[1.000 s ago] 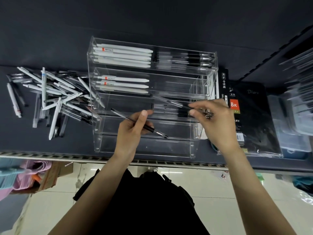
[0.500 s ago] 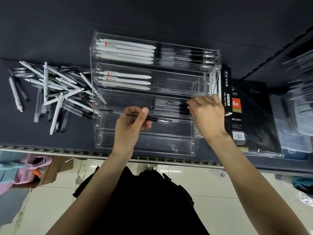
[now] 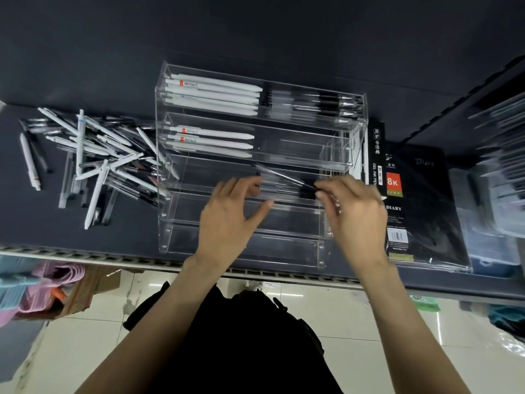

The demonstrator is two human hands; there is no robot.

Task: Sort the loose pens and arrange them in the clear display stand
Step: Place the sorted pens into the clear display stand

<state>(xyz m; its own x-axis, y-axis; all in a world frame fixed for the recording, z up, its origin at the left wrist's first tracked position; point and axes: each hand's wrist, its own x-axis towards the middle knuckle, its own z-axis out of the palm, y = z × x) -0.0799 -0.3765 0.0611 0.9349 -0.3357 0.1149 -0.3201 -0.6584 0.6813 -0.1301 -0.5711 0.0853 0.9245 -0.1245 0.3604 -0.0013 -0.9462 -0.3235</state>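
My left hand (image 3: 227, 214) hovers over the third tier of the clear acrylic tiered display stand (image 3: 170, 217), fingers spread and relaxed, holding nothing; its fingertips sit at the left ends of the black-and-clear gel pens (image 3: 284, 186) lying in that tier's right half. My right hand (image 3: 355, 214) is at the other end of that row, fingers loosely curled over the pens' black grips; motion blur keeps me from telling whether it pinches one or only touches them. One slim pen with a black grip (image 3: 281, 175) lies slanted across the top of that row, running from upper left down toward my right fingertips.

The stand sits on the dark grey shelf (image 3: 85, 66). Its top tier holds white pens (image 3: 216, 95) on the left and more black-and-clear pens (image 3: 312, 105) on the right. The second tier holds three white pens with red labels (image 3: 210, 139) on the left. The two lowest tiers show no pens.

The loose heap of white and black pens (image 3: 93, 157) lies on the shelf just left of the stand, some touching its side wall. To the right of the stand stands a black gel ink pen box (image 3: 376, 155), with a black diary in clear wrap (image 3: 420, 211) beside it.
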